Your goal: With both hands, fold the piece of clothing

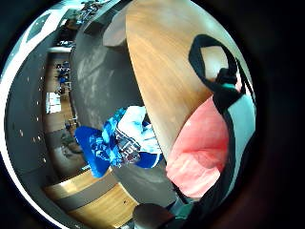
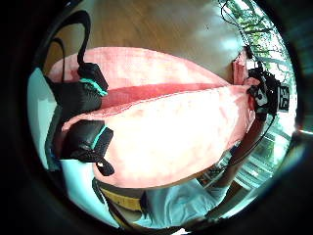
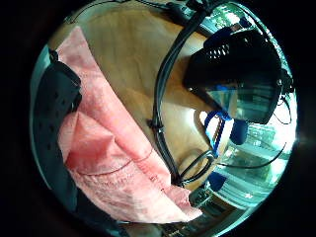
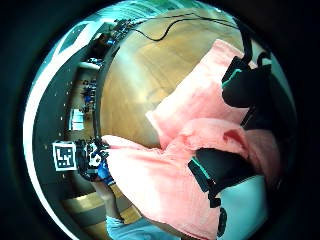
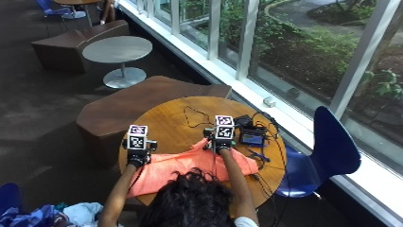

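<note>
**A:** Where's the garment right now?

**B:** The salmon-pink piece of soft cloth (image 5: 189, 171) lies across the lower middle of the outside view, on the round wooden counter (image 5: 173, 120), bunched rather than flat. Its long axis runs side to side in front of you, from the lower left of the frame up toward the centre right.

**A:** And your hands?

**B:** Your left hand (image 5: 136, 157) sits at the cloth's left end, your right hand (image 5: 222, 143) at the far edge near the middle. Both have it: the left thumb-side palm view shows gloved fingertips (image 2: 83, 88) curled onto the fabric with a lengthwise fold running away from them, and the right thumb-side palm view shows fingers (image 4: 240, 87) pinching a raised pink ridge.

**A:** So what does the next move turn on?

**B:** That far edge. You hold it at two spots along the long axis, with the rest of the cloth lying between your hands and your body. I'd judge both hands must travel together across that axis, or the fold skews. The black cables (image 5: 195, 116) lie just beyond your right hand.
</note>
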Available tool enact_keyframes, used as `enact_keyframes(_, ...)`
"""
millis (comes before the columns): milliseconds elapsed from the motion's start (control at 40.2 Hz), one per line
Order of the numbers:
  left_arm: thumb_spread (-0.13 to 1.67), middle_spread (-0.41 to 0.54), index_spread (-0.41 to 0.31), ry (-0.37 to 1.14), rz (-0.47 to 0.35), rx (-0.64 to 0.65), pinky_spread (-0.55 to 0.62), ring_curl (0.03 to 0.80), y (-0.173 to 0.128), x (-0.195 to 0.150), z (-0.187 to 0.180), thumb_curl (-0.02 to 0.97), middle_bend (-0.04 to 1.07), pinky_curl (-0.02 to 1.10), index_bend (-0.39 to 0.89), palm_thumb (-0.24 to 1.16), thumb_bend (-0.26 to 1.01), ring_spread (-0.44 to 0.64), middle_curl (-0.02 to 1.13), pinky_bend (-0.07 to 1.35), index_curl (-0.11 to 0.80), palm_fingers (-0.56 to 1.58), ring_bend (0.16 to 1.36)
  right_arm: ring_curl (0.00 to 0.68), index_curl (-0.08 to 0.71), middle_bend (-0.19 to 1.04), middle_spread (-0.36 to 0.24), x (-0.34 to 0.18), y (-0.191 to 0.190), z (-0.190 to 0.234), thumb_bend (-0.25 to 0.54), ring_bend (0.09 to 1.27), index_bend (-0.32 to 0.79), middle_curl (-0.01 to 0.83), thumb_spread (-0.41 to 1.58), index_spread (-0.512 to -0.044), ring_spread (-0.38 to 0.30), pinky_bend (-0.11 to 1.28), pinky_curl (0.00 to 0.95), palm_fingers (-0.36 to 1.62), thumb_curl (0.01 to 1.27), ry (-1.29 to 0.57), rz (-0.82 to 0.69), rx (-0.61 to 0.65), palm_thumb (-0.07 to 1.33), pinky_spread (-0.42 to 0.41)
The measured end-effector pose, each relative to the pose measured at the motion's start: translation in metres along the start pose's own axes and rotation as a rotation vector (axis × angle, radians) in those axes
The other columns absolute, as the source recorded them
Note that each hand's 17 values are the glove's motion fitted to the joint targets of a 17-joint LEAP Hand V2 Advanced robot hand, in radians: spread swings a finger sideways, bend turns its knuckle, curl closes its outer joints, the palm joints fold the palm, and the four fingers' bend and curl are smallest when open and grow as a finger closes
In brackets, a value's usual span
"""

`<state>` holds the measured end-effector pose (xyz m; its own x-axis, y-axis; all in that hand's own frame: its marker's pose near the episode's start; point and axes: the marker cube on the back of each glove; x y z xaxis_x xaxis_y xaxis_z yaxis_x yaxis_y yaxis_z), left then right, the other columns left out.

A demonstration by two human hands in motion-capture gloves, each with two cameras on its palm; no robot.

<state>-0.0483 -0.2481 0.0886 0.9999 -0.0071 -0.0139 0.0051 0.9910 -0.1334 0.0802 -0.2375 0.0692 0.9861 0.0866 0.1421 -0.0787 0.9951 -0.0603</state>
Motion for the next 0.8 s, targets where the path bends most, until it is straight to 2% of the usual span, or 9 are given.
enact_keyframes(100,1.02,-0.377,-0.361,-0.018,-0.041,-0.042,-0.29,0.455,-0.031,-0.018,0.017,0.355,0.53,0.4,0.2,0.66,-0.02,-0.42,0.51,0.22,0.464,1.32,0.85,0.473,0.327,0.58,-0.231,0.024,-0.046,0.016,-0.027,0.81,0.16,0.492,0.97,-0.308,-0.236,0.56,0.39,1.34,0.38,-0.012,0.088,0.095,0.88,-0.37)
enact_keyframes(174,1.02,-0.376,-0.362,-0.026,-0.073,0.018,-0.28,0.455,-0.019,-0.021,0.008,0.353,0.55,0.4,0.2,0.66,-0.02,-0.42,0.52,0.19,0.47,1.31,0.85,0.448,0.346,0.53,-0.244,0.035,-0.046,0.008,-0.036,0.72,0.2,0.479,0.94,-0.319,-0.251,0.52,0.378,1.2,0.38,-0.031,0.163,0.236,0.86,-0.312)
enact_keyframes(274,1.01,-0.356,-0.328,-0.061,-0.13,0.179,-0.21,0.432,-0.001,-0.025,-0.005,0.35,0.52,0.4,0.16,0.65,-0.03,-0.39,0.51,0.17,0.469,1.08,0.76,0.421,0.368,0.47,-0.261,0.045,-0.014,-0.009,-0.028,0.62,0.21,0.46,0.95,-0.326,-0.271,0.48,0.37,1.14,0.38,-0.09,0.187,0.327,0.85,-0.261)
enact_keyframes(349,1.01,-0.331,-0.3,-0.073,-0.134,0.291,-0.16,0.428,0.016,-0.026,-0.004,0.349,0.45,0.41,0.14,0.65,-0.02,-0.38,0.5,0.18,0.457,0.95,0.71,0.405,0.376,0.4,-0.267,0.056,0.034,-0.018,-0.028,0.57,0.19,0.442,0.97,-0.329,-0.271,0.47,0.368,1.09,0.39,-0.113,0.198,0.346,0.84,-0.225)
enact_keyframes(498,1.02,-0.315,-0.275,-0.02,-0.077,0.394,-0.1,0.403,0.065,-0.012,0.0,0.344,0.39,0.4,0.13,0.64,-0.03,-0.36,0.48,0.18,0.436,0.95,0.65,0.392,0.357,0.29,-0.255,0.086,0.113,-0.018,-0.03,0.52,0.11,0.419,1.02,-0.324,-0.254,0.48,0.369,1.04,0.38,-0.064,0.359,0.401,0.79,-0.177)
enact_keyframes(622,1.05,-0.299,-0.265,0.032,-0.038,0.379,-0.08,0.385,0.091,0.002,0.013,0.333,0.35,0.41,0.15,0.6,-0.03,-0.33,0.47,0.19,0.426,0.94,0.57,0.397,0.322,0.24,-0.23,0.107,0.161,-0.015,-0.037,0.52,0.07,0.412,1.08,-0.318,-0.217,0.5,0.376,1.0,0.38,0.064,0.562,0.354,0.73,-0.153)
enact_keyframes(647,1.05,-0.295,-0.264,0.038,-0.033,0.375,-0.08,0.379,0.093,0.004,0.017,0.332,0.34,0.41,0.15,0.6,-0.03,-0.31,0.46,0.19,0.427,0.93,0.55,0.399,0.302,0.21,-0.217,0.111,0.165,-0.012,-0.061,0.52,0.03,0.402,1.1,-0.317,-0.2,0.54,0.384,0.96,0.37,0.086,0.592,0.327,0.67,-0.151)
enact_keyframes(697,1.07,-0.287,-0.262,0.047,-0.022,0.369,-0.08,0.377,0.096,0.009,0.025,0.324,0.31,0.41,0.16,0.58,-0.03,-0.3,0.46,0.2,0.428,0.92,0.53,0.406,0.287,0.19,-0.212,0.118,0.171,-0.004,-0.052,0.53,0.03,0.402,1.12,-0.314,-0.19,0.56,0.391,0.94,0.37,0.126,0.65,0.264,0.64,-0.146)
enact_keyframes(797,1.14,-0.259,-0.252,0.061,-0.01,0.333,-0.07,0.362,0.095,0.016,0.043,0.307,0.23,0.43,0.16,0.52,-0.04,-0.25,0.44,0.23,0.427,0.87,0.46,0.421,0.197,0.16,-0.159,0.131,0.173,0.011,-0.073,0.61,-0.09,0.388,1.15,-0.314,-0.171,0.72,0.422,0.94,0.33,0.166,0.732,0.163,0.49,-0.197)
